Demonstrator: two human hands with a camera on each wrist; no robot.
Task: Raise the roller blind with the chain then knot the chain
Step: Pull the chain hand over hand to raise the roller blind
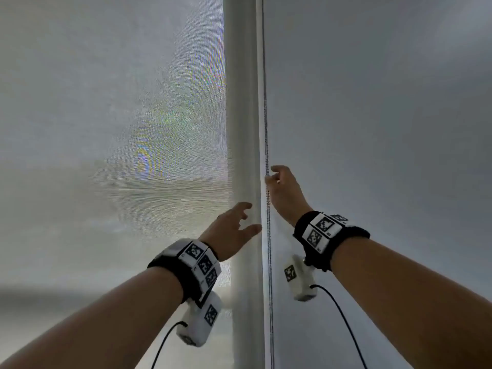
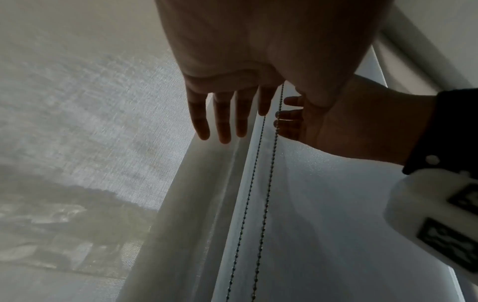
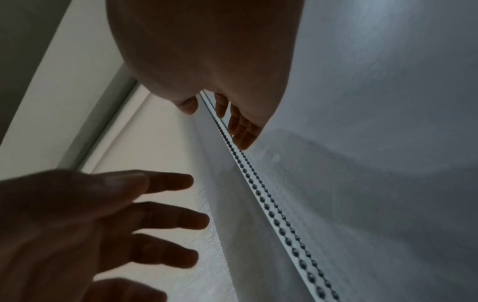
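Note:
A thin bead chain [image 1: 267,129] hangs in two strands [image 2: 269,183] beside the white upright. The grey mesh roller blind [image 1: 119,129] covers the window on the left and reaches below the view. My right hand [image 1: 278,179] is the higher one. Its thumb and curled fingers [image 3: 240,132] close around the chain [image 3: 271,212]. My left hand [image 1: 237,226] is lower and just left of the chain. It holds nothing, and its spread fingers [image 2: 222,126] lie over the upright.
A white upright frame post [image 1: 241,115] stands between the blind and a plain white wall [image 1: 372,129] on the right. The chain runs on down past both wrists and out of view. Camera cables hang under both forearms.

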